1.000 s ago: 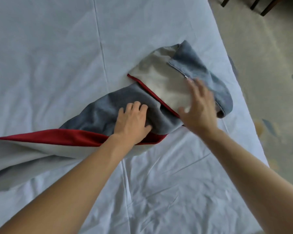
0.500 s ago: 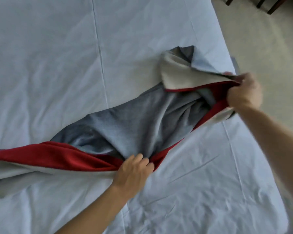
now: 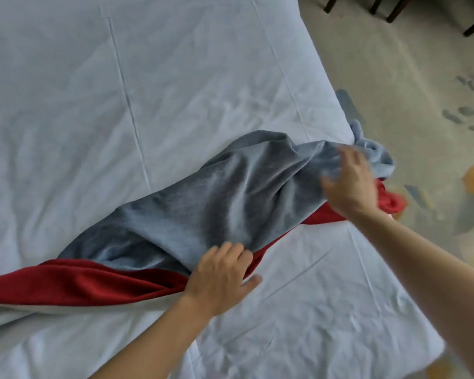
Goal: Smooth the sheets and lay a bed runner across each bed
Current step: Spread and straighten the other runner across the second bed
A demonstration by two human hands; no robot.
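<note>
A grey bed runner [image 3: 216, 192] with a red border and pale underside lies crumpled diagonally across the white sheet [image 3: 175, 77], from the left edge of view to the bed's right edge. Its far end bunches and hangs over that edge. My left hand [image 3: 219, 274] rests on the runner's near red edge, fingers bent onto the fabric and thumb out on the sheet. My right hand [image 3: 348, 184], blurred, lies with spread fingers on the grey fabric at the bed's right edge.
The sheet shows wrinkles and fold creases around the runner. Patterned carpet [image 3: 422, 77] runs along the bed's right side. Dark chair legs [image 3: 394, 9] stand at the top right.
The folded end of the runner has been pulled out to the bed's right edge. My right hand has let go of its grip and now lies spread on the fabric. My left hand stays put.
</note>
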